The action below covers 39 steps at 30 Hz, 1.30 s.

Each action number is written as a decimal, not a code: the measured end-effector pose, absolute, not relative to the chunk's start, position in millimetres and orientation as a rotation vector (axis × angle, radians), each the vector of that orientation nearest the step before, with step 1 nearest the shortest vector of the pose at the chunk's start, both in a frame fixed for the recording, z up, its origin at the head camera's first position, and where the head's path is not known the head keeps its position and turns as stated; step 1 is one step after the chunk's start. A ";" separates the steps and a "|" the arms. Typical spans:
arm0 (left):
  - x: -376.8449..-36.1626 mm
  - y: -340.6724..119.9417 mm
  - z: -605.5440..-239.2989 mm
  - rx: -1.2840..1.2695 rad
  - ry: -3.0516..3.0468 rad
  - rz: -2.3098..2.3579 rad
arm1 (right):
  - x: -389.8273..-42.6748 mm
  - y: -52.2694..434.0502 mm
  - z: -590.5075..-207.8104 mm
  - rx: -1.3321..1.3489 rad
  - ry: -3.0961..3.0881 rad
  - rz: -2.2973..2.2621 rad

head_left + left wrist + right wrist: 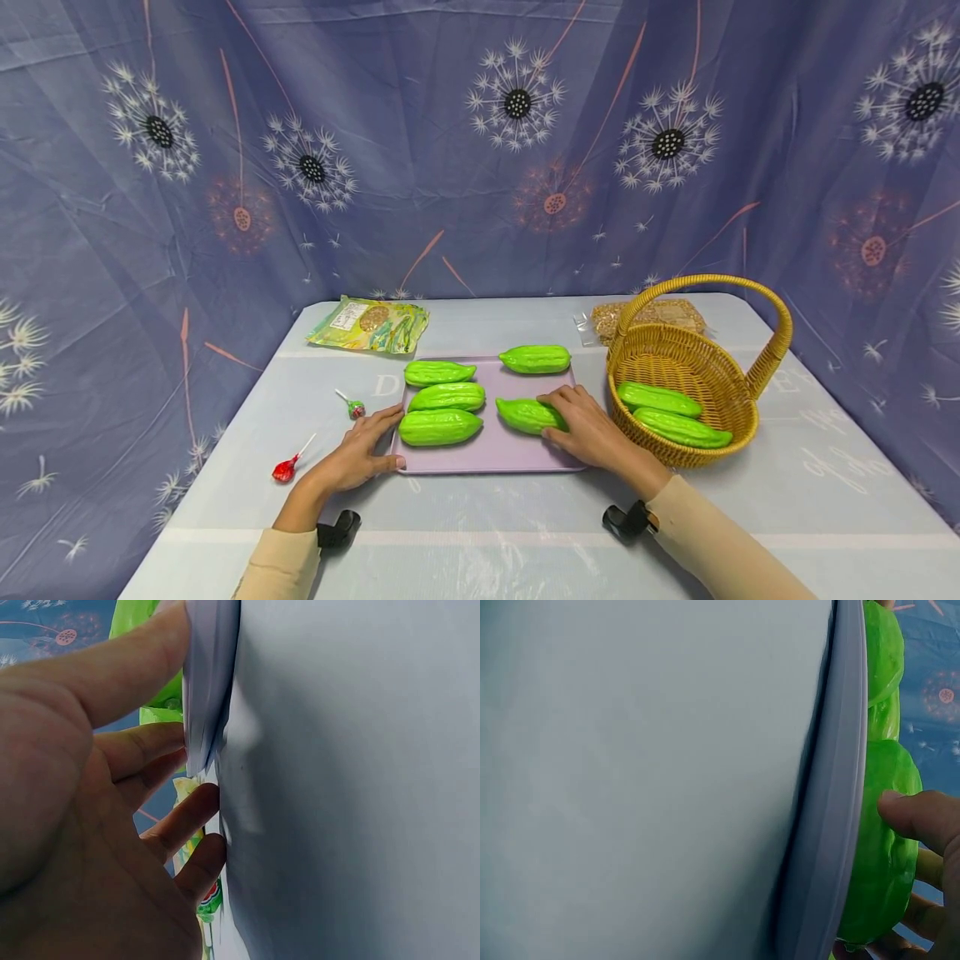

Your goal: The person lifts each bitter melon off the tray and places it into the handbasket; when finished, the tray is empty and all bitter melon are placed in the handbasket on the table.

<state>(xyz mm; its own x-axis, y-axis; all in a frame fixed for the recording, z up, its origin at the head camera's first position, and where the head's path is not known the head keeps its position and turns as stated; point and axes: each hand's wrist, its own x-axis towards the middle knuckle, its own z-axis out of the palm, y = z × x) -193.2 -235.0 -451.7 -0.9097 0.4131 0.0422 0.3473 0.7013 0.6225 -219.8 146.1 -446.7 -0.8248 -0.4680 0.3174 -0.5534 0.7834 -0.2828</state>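
Bitter gourds, five in all, lie on a lilac tray (487, 458) at the centre of the tabletop (465, 542).

Left to right:

- Red lollipop (284, 471) and a green lollipop (356, 408) lie on the tabletop, left of the tray.
- Left hand (358, 454) rests at the tray's left edge. The thumb lies on the rim and the fingers (180, 825) curl loosely against the tray's side; the hand grips the edge.
- Snack packet (369, 323) lies flat behind the tray, at the far left.
- Three gourds lie stacked in a column on the tray's left half, the nearest one (439, 427) just beside the left thumb.
- One gourd (536, 358) lies at the tray's far edge.
- Right hand (588, 429) lies over the near right gourd (525, 414), fingers curled round its end, thumb pressed on its top.
- Wicker basket (742, 417) stands just right of the tray and holds two more gourds (671, 412).
- Clear bag of grain (648, 315) lies behind the basket.
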 end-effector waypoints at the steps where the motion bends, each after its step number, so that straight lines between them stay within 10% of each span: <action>1: -193.1 -235.0 -451.9 0.629 2.804 0.996 | -219.0 146.4 -446.6 0.798 -2.752 0.545; 39: -192.8 -234.4 -452.2 0.623 2.799 1.026 | -193.1 179.1 -410.3 0.740 -2.642 0.674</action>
<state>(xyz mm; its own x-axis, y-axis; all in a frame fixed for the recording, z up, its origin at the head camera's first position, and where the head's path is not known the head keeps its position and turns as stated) -192.8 -234.4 -452.2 -0.9118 0.4076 0.0490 0.3427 0.6902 0.6373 -193.1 179.1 -410.3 -0.8167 -0.4032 0.4128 -0.5517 0.7553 -0.3539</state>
